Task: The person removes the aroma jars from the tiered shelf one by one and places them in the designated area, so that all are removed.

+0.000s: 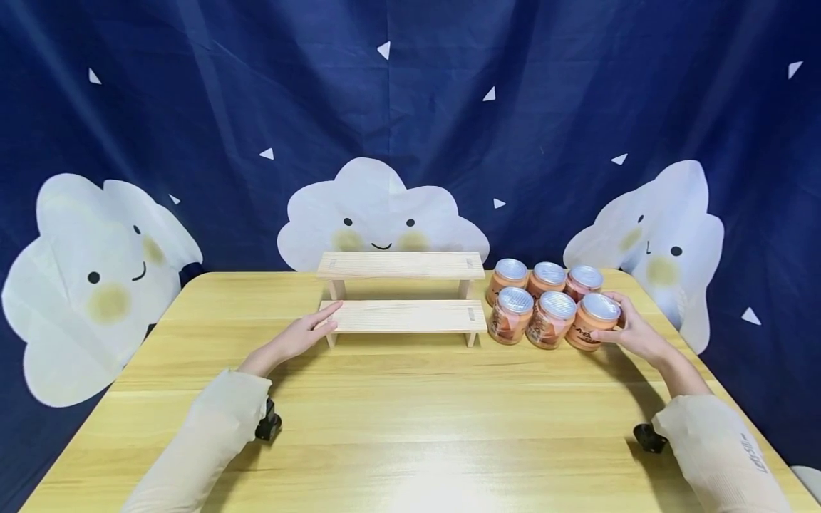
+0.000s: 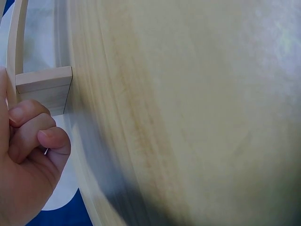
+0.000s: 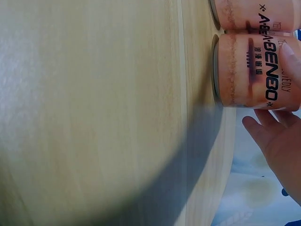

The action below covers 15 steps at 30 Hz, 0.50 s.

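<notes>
A pale two-step wooden stand, its lower board (image 1: 404, 318) in front of a higher board (image 1: 400, 265), stands at the back middle of the table. My left hand (image 1: 303, 338) grips the lower board's left end, and beside the stand's leg (image 2: 49, 87) some of its fingers are curled in the left wrist view. Orange printed cans with silver lids form two rows of three to the right. Around the front-right can (image 1: 584, 324), my right hand (image 1: 635, 335) has its thumb on the front and its fingers at the far side. A neighbouring can (image 1: 549, 324) sits close to it.
Wood-patterned table (image 1: 410, 399) spreads in front of the stand and cans. Behind hangs a dark blue curtain (image 1: 436, 107) with white clouds. Each sleeve carries a small black wrist camera, the left one (image 1: 268, 422) and the right one (image 1: 650, 437).
</notes>
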{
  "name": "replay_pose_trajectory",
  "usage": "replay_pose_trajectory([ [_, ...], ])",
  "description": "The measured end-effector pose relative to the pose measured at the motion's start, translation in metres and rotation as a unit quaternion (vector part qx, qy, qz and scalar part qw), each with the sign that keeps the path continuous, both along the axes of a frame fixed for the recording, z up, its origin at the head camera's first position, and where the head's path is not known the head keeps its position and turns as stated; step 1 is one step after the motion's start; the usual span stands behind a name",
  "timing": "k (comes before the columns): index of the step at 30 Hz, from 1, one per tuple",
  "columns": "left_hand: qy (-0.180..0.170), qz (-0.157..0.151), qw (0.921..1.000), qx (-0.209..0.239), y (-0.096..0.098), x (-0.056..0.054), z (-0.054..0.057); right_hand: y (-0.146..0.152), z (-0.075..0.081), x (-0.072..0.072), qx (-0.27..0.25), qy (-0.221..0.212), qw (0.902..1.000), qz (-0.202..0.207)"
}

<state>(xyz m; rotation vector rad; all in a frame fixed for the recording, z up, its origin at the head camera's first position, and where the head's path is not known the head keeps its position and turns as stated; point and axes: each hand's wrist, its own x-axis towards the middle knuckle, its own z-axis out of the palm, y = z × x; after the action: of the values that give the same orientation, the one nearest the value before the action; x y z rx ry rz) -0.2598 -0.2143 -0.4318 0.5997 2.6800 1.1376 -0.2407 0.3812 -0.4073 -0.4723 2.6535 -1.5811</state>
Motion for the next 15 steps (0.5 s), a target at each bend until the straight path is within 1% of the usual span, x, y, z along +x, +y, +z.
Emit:
replay_pose_trajectory([
  [5,0.005,0.004,1.0,0.0,0.0,0.001,0.001,0.001,0.001,0.0,0.009,-0.007,0.9999,0.002],
  [7,0.014,0.012,0.9998,-0.006,0.001,0.003,0.002,0.001,0.003,0.001,0.02,-0.018,0.9996,-0.005],
  [9,0.026,0.022,0.9993,-0.017,0.003,0.006,0.004,0.0,0.006,0.002,0.031,-0.02,0.9991,-0.019],
  [12,0.035,0.038,0.9981,-0.033,0.004,0.011,0.008,-0.002,0.013,0.003,0.042,-0.005,0.9984,-0.037],
  [15,0.034,0.045,0.997,-0.054,0.003,0.015,0.013,-0.007,0.022,0.003,0.057,0.026,0.9969,-0.048],
])
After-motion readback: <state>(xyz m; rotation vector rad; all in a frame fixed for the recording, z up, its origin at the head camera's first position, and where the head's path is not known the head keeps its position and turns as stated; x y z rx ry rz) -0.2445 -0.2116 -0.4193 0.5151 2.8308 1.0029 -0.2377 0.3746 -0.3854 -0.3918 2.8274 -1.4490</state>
